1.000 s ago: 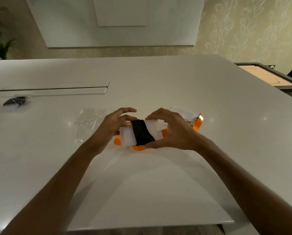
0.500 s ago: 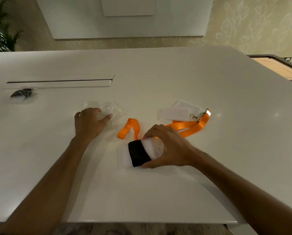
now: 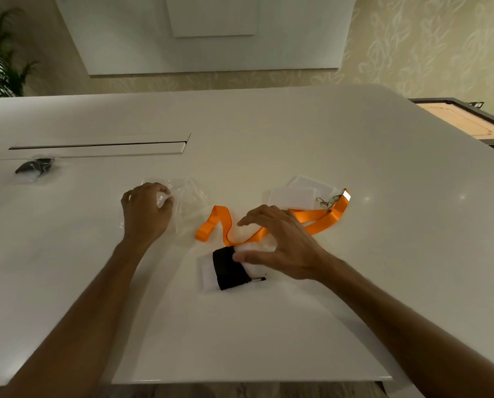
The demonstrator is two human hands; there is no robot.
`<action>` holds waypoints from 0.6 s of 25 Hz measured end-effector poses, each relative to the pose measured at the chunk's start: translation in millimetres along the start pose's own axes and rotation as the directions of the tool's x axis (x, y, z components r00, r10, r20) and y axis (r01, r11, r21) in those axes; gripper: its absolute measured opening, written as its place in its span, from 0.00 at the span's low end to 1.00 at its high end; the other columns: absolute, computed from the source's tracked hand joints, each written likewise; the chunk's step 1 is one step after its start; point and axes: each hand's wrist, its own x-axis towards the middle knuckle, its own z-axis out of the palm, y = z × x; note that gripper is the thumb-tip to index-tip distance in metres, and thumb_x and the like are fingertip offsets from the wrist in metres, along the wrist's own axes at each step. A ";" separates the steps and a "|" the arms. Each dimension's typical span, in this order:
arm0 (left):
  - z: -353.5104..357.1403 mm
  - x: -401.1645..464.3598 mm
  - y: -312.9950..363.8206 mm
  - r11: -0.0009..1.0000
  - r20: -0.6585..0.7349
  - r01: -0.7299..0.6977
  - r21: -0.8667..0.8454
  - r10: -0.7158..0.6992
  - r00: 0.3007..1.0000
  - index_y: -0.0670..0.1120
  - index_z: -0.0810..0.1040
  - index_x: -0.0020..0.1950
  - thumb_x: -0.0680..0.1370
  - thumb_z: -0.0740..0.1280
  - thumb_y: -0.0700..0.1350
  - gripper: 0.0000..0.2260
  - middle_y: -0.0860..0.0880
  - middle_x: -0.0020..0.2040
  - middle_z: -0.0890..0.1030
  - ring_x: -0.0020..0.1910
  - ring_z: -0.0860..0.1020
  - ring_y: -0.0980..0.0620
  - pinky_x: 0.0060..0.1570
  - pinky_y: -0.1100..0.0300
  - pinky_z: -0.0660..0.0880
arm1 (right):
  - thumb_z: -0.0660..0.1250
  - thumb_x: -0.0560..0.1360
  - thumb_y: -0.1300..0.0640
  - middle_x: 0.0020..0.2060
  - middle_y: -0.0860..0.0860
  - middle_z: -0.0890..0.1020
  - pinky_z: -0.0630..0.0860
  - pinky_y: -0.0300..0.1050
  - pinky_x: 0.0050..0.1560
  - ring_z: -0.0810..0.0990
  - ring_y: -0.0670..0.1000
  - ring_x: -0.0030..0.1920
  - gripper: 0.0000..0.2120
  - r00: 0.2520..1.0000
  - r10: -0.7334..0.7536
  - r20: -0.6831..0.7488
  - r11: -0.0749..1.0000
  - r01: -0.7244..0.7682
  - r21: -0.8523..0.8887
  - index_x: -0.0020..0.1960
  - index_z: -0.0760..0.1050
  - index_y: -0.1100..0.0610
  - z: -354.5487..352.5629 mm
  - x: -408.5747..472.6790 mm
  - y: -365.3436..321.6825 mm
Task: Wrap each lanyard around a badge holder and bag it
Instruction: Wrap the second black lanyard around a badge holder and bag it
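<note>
Here wrapped badge holder (image 3: 225,268) lies crosswise

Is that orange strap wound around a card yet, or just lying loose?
Loose. The orange lanyard lies spread in curves on the table, its clip beside the bare badge holders, wrapped around nothing.

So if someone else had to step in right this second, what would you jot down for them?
Left hand grips a clear plastic bag on the table.
Right hand is open, thumb resting on the badge holder wrapped in a black lanyard.
Done: that black bundle is wrapped; another bagged bundle lies far left.
Left: bag the black one, then wrap the loose orange lanyard round one of the spare badge holders and bag it.
</note>
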 end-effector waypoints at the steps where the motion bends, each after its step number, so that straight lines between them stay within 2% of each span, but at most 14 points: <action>1: -2.5 0.2 2.1 1.000 -0.028 -0.015 -0.027 0.014 1.000 0.42 0.80 0.48 0.74 0.69 0.40 0.05 0.46 0.50 0.83 0.52 0.79 0.42 0.60 0.45 0.69 | 0.62 0.68 0.27 0.60 0.41 0.76 0.62 0.40 0.61 0.70 0.38 0.60 0.31 0.999 0.012 -0.041 1.000 -0.011 0.022 0.62 0.75 0.46 -1.5 3.7 -0.8; 5: -13.8 0.1 26.9 0.958 -0.065 -0.028 -0.286 0.010 0.998 0.44 0.79 0.46 0.75 0.69 0.41 0.02 0.49 0.47 0.83 0.51 0.80 0.46 0.58 0.47 0.72 | 0.67 0.74 0.37 0.54 0.42 0.79 0.72 0.45 0.57 0.76 0.40 0.54 0.21 0.971 0.050 -0.233 0.995 -0.029 0.091 0.60 0.77 0.48 -9.0 25.3 -5.8; 7: -18.4 0.3 46.5 0.918 -0.058 -0.034 -0.395 0.012 0.998 0.46 0.79 0.46 0.75 0.69 0.41 0.01 0.52 0.46 0.82 0.50 0.79 0.50 0.57 0.56 0.72 | 0.66 0.75 0.38 0.53 0.42 0.80 0.74 0.45 0.54 0.77 0.41 0.53 0.20 0.956 0.104 -0.274 0.990 -0.072 0.122 0.59 0.78 0.49 -10.9 38.7 -10.7; 10: -24.7 1.2 76.0 0.876 -0.042 -0.067 -0.478 0.053 0.998 0.46 0.80 0.47 0.76 0.69 0.43 0.02 0.53 0.47 0.82 0.49 0.79 0.57 0.54 0.70 0.69 | 0.64 0.76 0.37 0.54 0.43 0.82 0.75 0.46 0.54 0.78 0.42 0.54 0.22 0.942 0.208 -0.263 0.969 -0.161 0.190 0.62 0.77 0.50 -7.2 54.5 -17.3; 13: -26.8 1.6 99.8 0.816 0.007 -0.067 -0.574 0.087 0.996 0.46 0.81 0.48 0.77 0.68 0.44 0.03 0.54 0.47 0.83 0.50 0.79 0.58 0.57 0.66 0.70 | 0.65 0.77 0.40 0.56 0.45 0.83 0.75 0.43 0.53 0.79 0.43 0.56 0.21 0.935 0.246 -0.254 0.948 -0.178 0.264 0.63 0.77 0.53 -2.2 58.6 -17.2; 15: -24.6 2.2 110.5 0.784 0.038 -0.048 -0.619 0.091 0.995 0.47 0.81 0.48 0.77 0.69 0.45 0.04 0.55 0.46 0.83 0.51 0.79 0.59 0.58 0.66 0.69 | 0.67 0.78 0.48 0.52 0.45 0.84 0.74 0.37 0.49 0.81 0.42 0.53 0.14 0.925 0.264 -0.274 0.916 -0.152 0.371 0.59 0.80 0.54 -2.9 56.3 -13.7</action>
